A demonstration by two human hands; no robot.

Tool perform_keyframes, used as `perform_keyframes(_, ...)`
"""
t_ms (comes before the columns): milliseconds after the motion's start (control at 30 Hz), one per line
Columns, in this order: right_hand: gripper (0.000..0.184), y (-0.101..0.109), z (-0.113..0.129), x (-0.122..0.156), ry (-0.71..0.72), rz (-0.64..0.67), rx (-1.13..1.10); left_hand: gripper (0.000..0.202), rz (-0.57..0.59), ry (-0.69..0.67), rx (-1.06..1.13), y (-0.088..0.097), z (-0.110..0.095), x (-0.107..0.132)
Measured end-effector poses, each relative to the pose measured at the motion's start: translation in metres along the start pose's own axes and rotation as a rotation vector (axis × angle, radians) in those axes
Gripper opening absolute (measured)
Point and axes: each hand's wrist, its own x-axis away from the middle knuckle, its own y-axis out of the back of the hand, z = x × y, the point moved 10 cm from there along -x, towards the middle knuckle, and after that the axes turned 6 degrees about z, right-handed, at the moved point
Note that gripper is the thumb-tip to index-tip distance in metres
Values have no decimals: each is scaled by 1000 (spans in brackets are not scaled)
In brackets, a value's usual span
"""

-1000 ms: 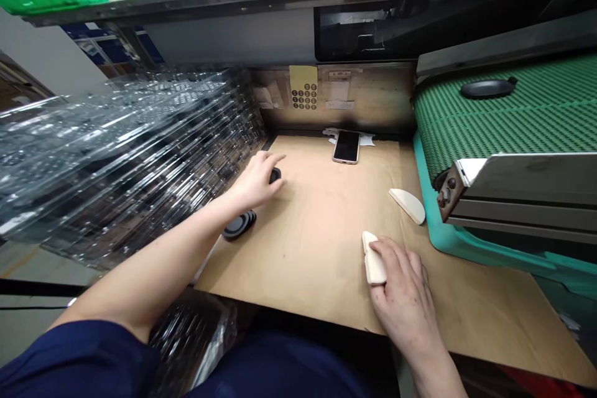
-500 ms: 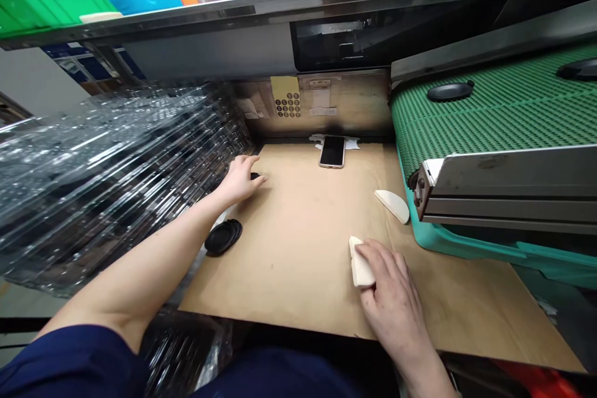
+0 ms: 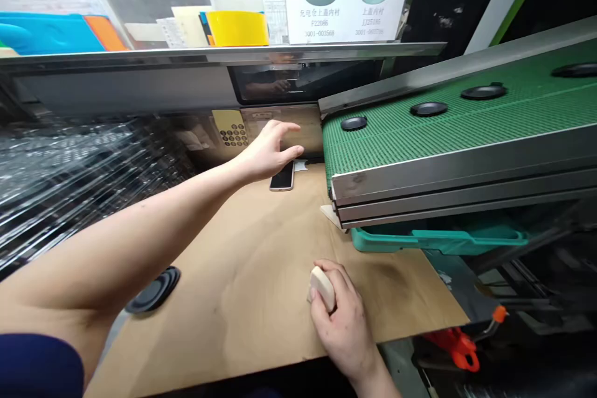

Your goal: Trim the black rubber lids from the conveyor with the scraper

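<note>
Nearest, the right hand (image 3: 342,317) closes firmly around one cream curved pad (image 3: 323,288) at lower centre. One black disc (image 3: 153,290) lies lower left on the kraft-paper board (image 3: 242,348). Farther, the wide-open left hand (image 3: 268,152) spreads above one phone (image 3: 282,175); a second cream pad (image 3: 330,214) pokes from under the conveyor's steel edge. Upper right, four black lids (image 3: 429,109) sit on the green mesh conveyor belt (image 3: 466,118).

Green woven-mesh conveyor belt (image 3: 466,118) w/ black round discs (image 3: 484,92). Tan wood-grain worktop (image 3: 242,298), dark smudge nr cream curved pad (image 3: 323,288); teal plastic tray (image 3: 438,239) below belt.

four black discs (image 3: 484,92), one black stack (image 3: 153,290), two cream pieces (image 3: 323,289), one phone (image 3: 282,176)
</note>
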Motion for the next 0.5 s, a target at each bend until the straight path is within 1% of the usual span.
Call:
perform_keyframes(133, 33, -2, -8, 1, -65, -1, -25, 59, 13, -68, 10, -24, -36, -53)
perform_keyframes(233, 31, -3, -8, 0, -89, 22, -35, 68, 23, -68, 15, -41, -53, -87)
perform_keyframes(300, 30, -3, -5, -1, -73, 32, -34, 75, 32, -56, 26, -51, -60, -106)
perform_keyframes(400, 30, -2, 0, -3, -44, 50, -42, 76, 74, -48, 51, -66, -66, -125)
perform_keyframes(500, 29, -5, -1, -3, -49, 83, -54, 68, 128, -52, 61, -76, -68, -128)
